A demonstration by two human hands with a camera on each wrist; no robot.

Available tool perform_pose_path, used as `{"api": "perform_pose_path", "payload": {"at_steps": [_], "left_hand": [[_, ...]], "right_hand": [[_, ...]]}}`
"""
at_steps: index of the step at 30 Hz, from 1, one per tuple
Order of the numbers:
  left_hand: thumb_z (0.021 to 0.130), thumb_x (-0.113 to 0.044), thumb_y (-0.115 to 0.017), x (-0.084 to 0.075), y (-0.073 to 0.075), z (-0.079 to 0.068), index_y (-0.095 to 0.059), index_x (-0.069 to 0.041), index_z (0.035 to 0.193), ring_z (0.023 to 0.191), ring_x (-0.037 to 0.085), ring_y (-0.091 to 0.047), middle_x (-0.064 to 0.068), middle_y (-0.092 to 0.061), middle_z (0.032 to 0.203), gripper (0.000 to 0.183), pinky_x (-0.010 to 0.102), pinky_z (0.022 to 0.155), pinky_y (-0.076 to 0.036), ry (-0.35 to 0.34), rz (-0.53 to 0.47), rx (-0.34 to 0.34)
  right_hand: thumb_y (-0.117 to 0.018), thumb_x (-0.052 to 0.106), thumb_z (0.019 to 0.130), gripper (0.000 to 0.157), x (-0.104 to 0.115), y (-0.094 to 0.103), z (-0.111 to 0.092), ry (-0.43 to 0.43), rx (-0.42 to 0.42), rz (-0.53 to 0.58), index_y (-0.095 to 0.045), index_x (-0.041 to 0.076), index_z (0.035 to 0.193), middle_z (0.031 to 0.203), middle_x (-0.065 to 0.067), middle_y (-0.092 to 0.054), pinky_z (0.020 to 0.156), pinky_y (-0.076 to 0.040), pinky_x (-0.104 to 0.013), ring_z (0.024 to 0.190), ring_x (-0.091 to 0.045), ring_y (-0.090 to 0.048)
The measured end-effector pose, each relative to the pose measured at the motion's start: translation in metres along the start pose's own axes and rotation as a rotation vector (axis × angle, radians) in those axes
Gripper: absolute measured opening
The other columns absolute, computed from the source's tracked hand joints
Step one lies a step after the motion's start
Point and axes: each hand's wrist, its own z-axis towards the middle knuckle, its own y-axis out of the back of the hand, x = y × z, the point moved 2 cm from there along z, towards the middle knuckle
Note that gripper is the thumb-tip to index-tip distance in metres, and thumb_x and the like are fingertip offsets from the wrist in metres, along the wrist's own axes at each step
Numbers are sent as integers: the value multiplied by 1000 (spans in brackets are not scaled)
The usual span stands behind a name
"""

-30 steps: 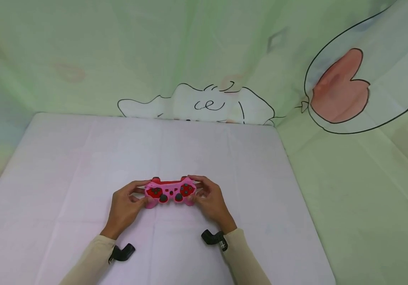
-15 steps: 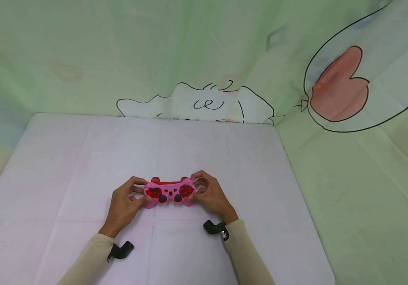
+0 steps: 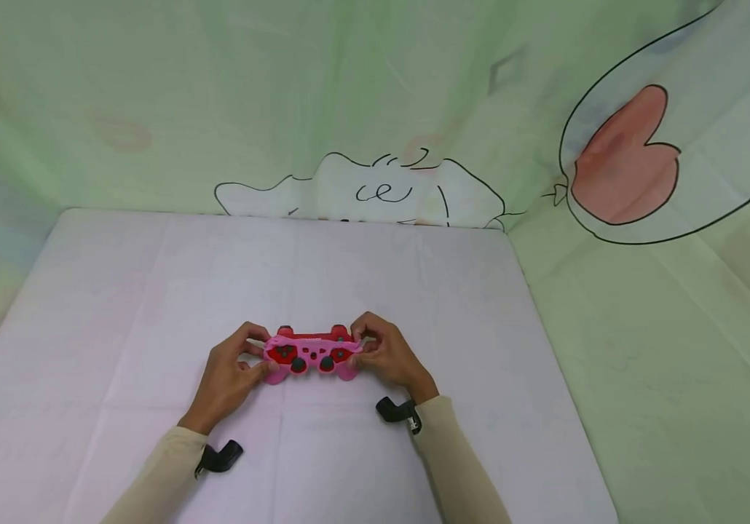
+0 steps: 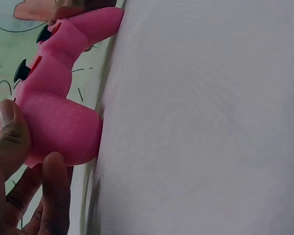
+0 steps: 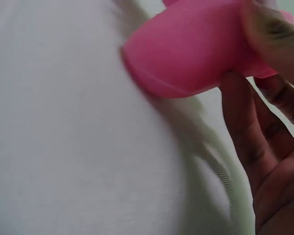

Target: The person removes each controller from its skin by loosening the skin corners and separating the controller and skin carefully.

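A red game controller [image 3: 339, 334] in a pink, soft-looking cover [image 3: 313, 352] is held between both hands over the white table. Its two dark thumbsticks face the head camera. My left hand [image 3: 231, 371] grips the left end, thumb on the front and fingers behind. On the other end, my right hand [image 3: 393, 358] pinches the cover's upper right edge, which is stretched outward so red shell shows above it. Dotted pink grip [image 4: 63, 127] touches the cloth in the left wrist view. In the right wrist view, the smooth pink grip [image 5: 186, 54] sits between thumb and fingers.
White cloth [image 3: 152, 306] covers the table. Green printed fabric [image 3: 270, 87] hangs behind it and at the sides, with a pink heart drawing [image 3: 630, 164] at right. A black camera mount [image 3: 220, 458] is strapped to the left wrist, another [image 3: 397, 413] to the right.
My right hand has shifted slightly up and outward, its fingers drawing the cover's upper right edge away. More red shell shows at the top right. The left hand has barely moved.
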Motion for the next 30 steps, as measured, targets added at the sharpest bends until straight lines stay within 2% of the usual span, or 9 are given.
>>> {"api": "perform_pose_path", "payload": {"at_steps": [3, 7, 11, 15, 22, 26, 30], "left_hand": [[83, -13, -91, 2, 0, 1, -61, -23, 121, 89, 13, -70, 4, -74, 119, 50, 27, 57, -57, 8, -12, 12], [85, -17, -90, 4, 0, 1, -60, -23, 122, 78, 14, -69, 6, -73, 119, 48, 29, 56, -58, 45, -38, 36], [89, -24, -88, 6, 0, 0, -58, -22, 125, 61, 16, -67, 9, -73, 104, 46, 29, 55, -57, 107, -73, 72], [93, -32, -85, 6, 1, -2, -57, -22, 126, 53, 17, -64, 8, -72, 86, 45, 29, 55, -54, 152, -75, 91], [95, -34, -82, 6, 1, -2, -60, -23, 129, 51, 18, -62, 3, -69, 76, 41, 27, 53, -50, 190, -27, 101], [95, -38, -82, 7, 2, -2, -63, -25, 135, 57, 13, -57, 2, -70, 81, 47, 25, 55, -46, 164, 40, 88], [95, -34, -82, 5, 2, -1, -65, -26, 143, 68, 13, -56, 2, -71, 99, 52, 24, 62, -48, 94, 103, 63]], "right_hand": [[-91, 1, 81, 40, -3, -3, -2, -24, -44, 6, -61, 9, 107, 105, -8, -61, 77, -60, -23, 96, -15, -63], [-91, 3, 82, 44, -6, -6, -6, -70, -83, 5, -64, 13, 115, 105, -11, -68, 72, -59, -23, 83, -15, -67], [-90, 6, 83, 47, -7, -10, -8, -97, -111, 18, -66, 15, 122, 104, -13, -72, 68, -55, -21, 75, -14, -66], [-90, 10, 85, 45, -6, -14, -10, -122, -131, 31, -67, 13, 124, 103, -13, -74, 69, -54, -20, 79, -14, -67], [-91, 17, 86, 44, -1, -20, -13, -210, -157, -21, -69, 18, 123, 103, -6, -77, 77, -59, -23, 87, -19, -73], [-90, 24, 87, 44, 2, -23, -14, -238, -181, -106, -71, 26, 126, 109, 0, -76, 74, -57, -24, 94, -19, -71], [-87, 27, 90, 48, 5, -26, -17, -223, -194, -180, -71, 35, 134, 115, 4, -71, 70, -56, -25, 96, -18, -66]]}}
